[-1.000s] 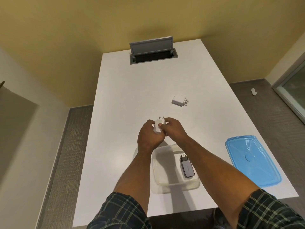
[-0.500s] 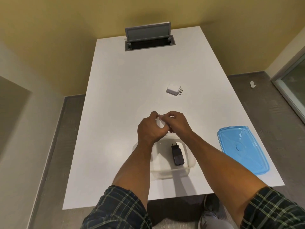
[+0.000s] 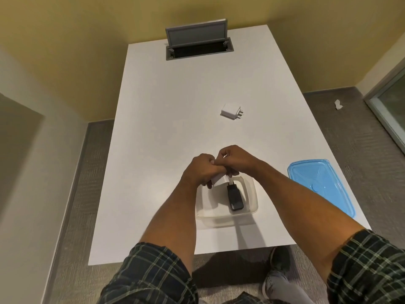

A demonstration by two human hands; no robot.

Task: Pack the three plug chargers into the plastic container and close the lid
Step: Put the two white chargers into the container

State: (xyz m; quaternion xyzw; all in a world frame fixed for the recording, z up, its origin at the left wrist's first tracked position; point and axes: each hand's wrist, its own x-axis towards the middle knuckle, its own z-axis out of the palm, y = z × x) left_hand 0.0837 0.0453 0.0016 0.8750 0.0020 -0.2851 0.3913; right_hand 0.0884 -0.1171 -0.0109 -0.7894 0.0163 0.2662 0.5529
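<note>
On the white bench [image 3: 175, 128], the left hand [image 3: 202, 170] grips a white charger [image 3: 219, 181] over the tub [image 3: 252, 212] beside the black charger [image 3: 235, 198], the right hand [image 3: 235, 159] pinching it too; lower it flat, then fetch the far charger [image 3: 230, 110] and lid [image 3: 320, 183].

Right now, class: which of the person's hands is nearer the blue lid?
Right. The right hand is over the container's far rim, on the blue lid side; the left hand lies beyond it, farther away.
</note>
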